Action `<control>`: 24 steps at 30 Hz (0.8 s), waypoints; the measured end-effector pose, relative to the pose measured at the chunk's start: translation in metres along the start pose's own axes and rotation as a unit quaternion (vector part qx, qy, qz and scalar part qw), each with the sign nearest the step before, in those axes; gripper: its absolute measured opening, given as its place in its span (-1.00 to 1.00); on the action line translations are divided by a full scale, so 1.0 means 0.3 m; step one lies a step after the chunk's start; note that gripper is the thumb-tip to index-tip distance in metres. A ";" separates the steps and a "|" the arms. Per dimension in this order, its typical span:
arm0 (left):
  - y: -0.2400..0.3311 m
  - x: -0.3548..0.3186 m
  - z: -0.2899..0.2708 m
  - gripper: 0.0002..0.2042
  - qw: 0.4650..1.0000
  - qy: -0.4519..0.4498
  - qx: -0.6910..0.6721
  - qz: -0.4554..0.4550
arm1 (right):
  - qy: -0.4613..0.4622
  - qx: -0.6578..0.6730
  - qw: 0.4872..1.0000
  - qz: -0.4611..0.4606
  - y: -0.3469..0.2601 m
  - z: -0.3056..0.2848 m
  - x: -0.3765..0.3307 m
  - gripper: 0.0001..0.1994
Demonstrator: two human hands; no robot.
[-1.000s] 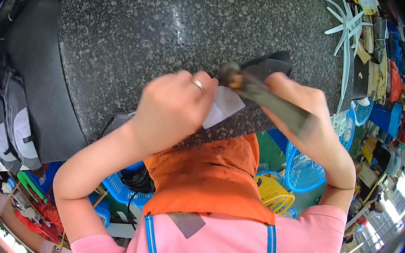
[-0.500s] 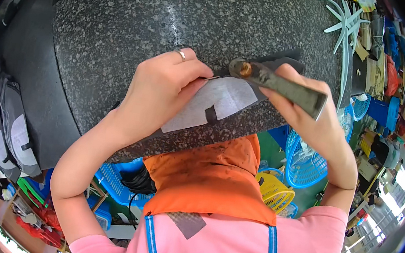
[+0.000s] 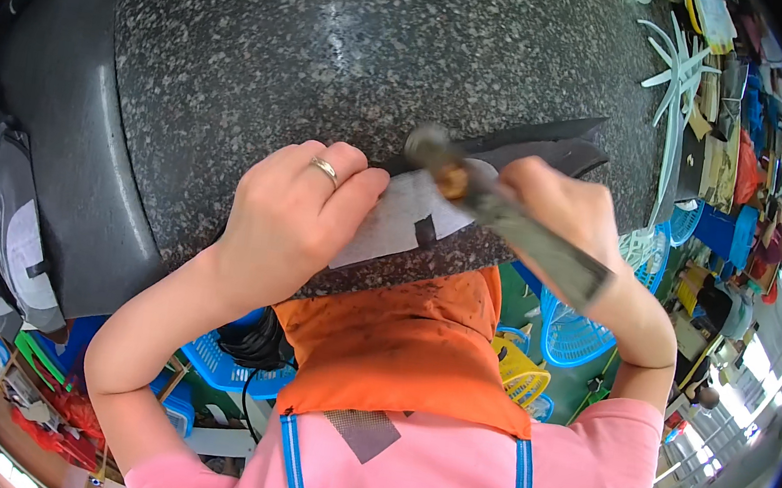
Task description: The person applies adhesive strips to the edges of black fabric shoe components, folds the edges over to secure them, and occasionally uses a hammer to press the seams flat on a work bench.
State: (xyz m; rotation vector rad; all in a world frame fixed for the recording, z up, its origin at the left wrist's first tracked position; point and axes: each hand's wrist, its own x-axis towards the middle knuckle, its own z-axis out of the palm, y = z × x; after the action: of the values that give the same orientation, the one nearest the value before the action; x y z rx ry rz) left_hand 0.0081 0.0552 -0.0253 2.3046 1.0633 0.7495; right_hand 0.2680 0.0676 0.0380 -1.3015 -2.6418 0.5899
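Observation:
A dark, flat, curved material piece (image 3: 565,155) with a pale grey patch (image 3: 392,217) on it lies along the near edge of the stone slab. My left hand (image 3: 289,204) rests on the left part of the piece, its fingers curled and pressed together on the far edge. In my right hand (image 3: 569,206) is a hammer (image 3: 532,229), blurred by motion. Its rounded face hangs over the far edge of the piece, just right of my left fingertips. My right hand covers most of the handle.
Speckled stone slab (image 3: 269,47) bordered on the left by a black mat (image 3: 59,110). Similar dark pieces with grey patches (image 3: 24,246) lie at far left. Pale strips (image 3: 677,79) hang over the slab's right edge. Below are a blue basket (image 3: 573,337) and a yellow basket (image 3: 521,374).
The hammer's rounded face has shifted left and my right hand is lower. My left hand has moved slightly left and down, its fingers more curled. More of the dark piece shows at right.

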 end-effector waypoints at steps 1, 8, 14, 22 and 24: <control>0.000 -0.009 0.002 -0.74 1.000 0.014 0.011 0.007 | -0.026 0.043 0.998 0.025 -0.001 -0.005 0.006 -0.80; -0.027 -0.061 -0.041 -0.78 1.000 0.011 -0.015 -0.022 | -0.070 0.039 0.997 0.000 -0.059 0.011 0.057 -0.78; -0.047 -0.132 -0.105 -0.84 0.999 -0.005 -0.032 -0.040 | -0.113 0.005 0.993 -0.047 -0.126 0.031 0.099 -0.80; -0.048 -0.244 -0.158 -0.82 0.998 -0.014 0.045 -0.028 | -0.136 -0.063 0.980 -0.133 -0.214 0.046 0.166 -0.76; -0.030 -0.254 -0.155 -0.81 0.998 0.007 0.060 -0.008 | -0.138 -0.150 0.964 -0.172 -0.235 0.067 0.159 -0.79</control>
State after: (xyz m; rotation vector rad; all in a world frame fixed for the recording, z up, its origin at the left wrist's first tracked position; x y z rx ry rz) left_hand -0.0686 0.0094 -0.0178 2.3909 1.1614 0.7150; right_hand 0.1812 0.0606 0.0456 -0.8276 -3.1884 0.3495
